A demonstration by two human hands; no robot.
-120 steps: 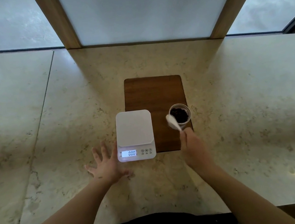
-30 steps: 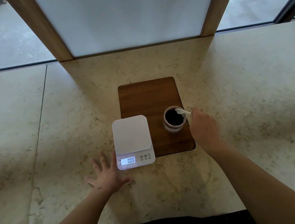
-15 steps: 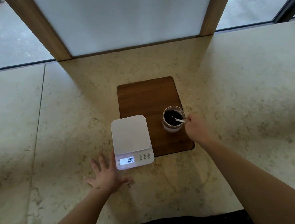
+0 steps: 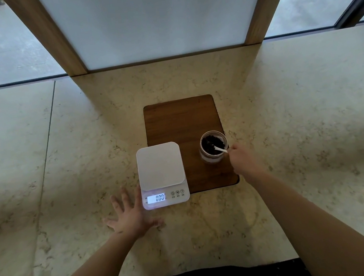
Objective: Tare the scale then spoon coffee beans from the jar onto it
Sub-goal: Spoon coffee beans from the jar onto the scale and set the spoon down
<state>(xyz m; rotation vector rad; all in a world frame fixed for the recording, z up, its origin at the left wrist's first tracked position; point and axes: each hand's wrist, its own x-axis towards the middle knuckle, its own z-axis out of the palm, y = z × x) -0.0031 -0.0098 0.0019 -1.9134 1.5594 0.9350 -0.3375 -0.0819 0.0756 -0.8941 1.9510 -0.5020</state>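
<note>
Head view: the scale [image 4: 160,165] reads zero and its top is bare. The right hand [image 4: 244,160] pinches a white spoon [image 4: 219,148] dipped into the jar [image 4: 213,146] of coffee beans [image 4: 211,142] on the board [image 4: 184,123]. The left hand [image 4: 129,215] lies flat, fingers wide. Next, I think: lift a level scoop across.

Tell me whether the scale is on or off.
On. The scale's display is lit and seems to read 0.00; its white platform is bare.

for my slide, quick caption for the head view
Right hand dips a white spoon into the coffee bean jar beside a zeroed scale.
</note>
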